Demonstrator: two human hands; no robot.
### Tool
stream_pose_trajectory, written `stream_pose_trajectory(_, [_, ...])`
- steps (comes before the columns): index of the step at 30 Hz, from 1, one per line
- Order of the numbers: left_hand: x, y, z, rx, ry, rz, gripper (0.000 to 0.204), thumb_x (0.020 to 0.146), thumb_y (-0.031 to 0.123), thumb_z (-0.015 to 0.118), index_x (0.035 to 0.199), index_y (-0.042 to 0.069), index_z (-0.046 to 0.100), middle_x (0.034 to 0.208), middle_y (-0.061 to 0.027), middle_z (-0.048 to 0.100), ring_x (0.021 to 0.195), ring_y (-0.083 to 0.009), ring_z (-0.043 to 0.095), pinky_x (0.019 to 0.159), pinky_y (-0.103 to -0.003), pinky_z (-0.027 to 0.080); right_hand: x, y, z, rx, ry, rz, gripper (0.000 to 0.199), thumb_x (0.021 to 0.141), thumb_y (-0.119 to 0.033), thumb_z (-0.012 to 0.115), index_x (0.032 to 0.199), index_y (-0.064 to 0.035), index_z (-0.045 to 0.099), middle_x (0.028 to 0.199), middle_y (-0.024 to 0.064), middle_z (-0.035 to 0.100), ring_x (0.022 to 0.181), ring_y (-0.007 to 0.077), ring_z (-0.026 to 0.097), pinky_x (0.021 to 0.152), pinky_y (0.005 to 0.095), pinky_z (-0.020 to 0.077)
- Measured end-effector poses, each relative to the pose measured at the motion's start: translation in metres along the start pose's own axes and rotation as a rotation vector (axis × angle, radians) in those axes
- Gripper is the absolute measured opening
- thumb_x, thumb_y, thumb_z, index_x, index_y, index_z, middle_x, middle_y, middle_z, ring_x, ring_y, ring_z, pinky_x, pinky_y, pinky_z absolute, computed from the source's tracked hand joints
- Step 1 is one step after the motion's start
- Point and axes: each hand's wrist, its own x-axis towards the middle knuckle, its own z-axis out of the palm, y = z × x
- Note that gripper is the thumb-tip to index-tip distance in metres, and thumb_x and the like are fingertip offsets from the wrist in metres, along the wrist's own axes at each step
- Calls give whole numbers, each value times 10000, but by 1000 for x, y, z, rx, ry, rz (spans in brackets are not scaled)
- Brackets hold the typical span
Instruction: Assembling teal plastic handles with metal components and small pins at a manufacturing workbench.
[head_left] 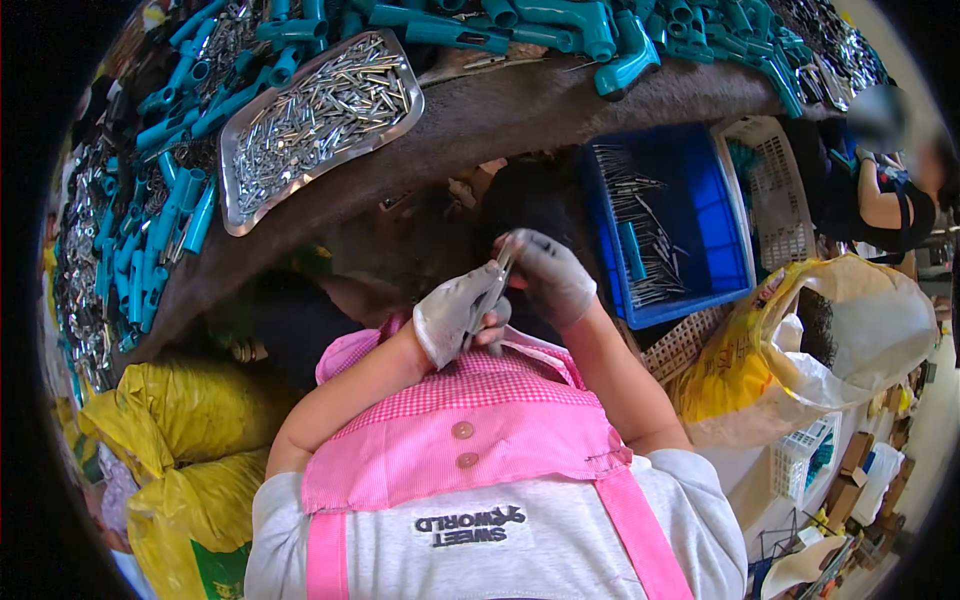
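Note:
Both my hands wear grey-white gloves and meet in front of the pink apron. My left hand is closed around a slim silvery metal piece, which sticks up past its fingers. The fingers of my right hand curl round the upper end of that piece, so its exact kind cannot be made out. Beyond my hands, on the dark bench, a metal tray holds many small silvery pins. Teal plastic handle-shaped parts lie heaped along the bench's far side.
Right of my hands stands a blue crate with thin metal rods and a teal piece. Beside it are a white basket and a large open yellow-white sack. Yellow bags lie at left. Another person sits far right.

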Motion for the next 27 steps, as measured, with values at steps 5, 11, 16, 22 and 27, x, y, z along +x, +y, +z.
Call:
stream_pose_trajectory(5, [1, 6, 2, 74, 69, 89, 303, 951, 349, 395, 1142, 123, 463, 646, -1, 462, 471, -101, 434, 498, -259, 444, 9, 7, 1, 101, 207, -89, 210, 865, -267, 619, 885, -60, 593, 774, -4, 576, 703, 78, 499, 663, 227, 413])
stream_pose_trajectory(11, [15, 10, -16, -45, 41, 15, 249, 937, 242, 428, 1167, 153, 450, 783, -33, 536, 481, -78, 431, 391, -182, 325, 12, 17, -7, -16, 346, -27, 254, 850, -294, 639, 852, -45, 584, 726, -3, 571, 640, 77, 490, 594, 218, 400])
stream_pose_trajectory(16, [17, 16, -19, -144, 221, -22, 230, 921, 212, 508, 1138, 184, 440, 801, -25, 528, 467, -69, 419, 376, -178, 281, 14, -22, -59, -354, 377, -220, 166, 905, -213, 538, 911, -53, 579, 853, 51, 597, 712, 125, 579, 621, 246, 464])
stream_pose_trajectory(22, [24, 16, -43, -176, 244, -45, 299, 936, 219, 483, 1192, 66, 490, 825, -26, 557, 580, -71, 499, 441, -180, 343, -20, -77, -303, -1611, 970, -16, 180, 821, -159, 587, 978, -101, 655, 946, 129, 664, 885, 257, 639, 756, 351, 490])
stream_pose_trajectory(27, [30, 15, -44, -145, 238, 3, 287, 944, 220, 461, 1202, 95, 468, 848, -40, 564, 568, -75, 491, 438, -180, 328, -45, -81, -344, -1770, 887, 280, 215, 808, -235, 527, 940, -121, 652, 955, 183, 628, 928, 365, 591, 759, 435, 476])
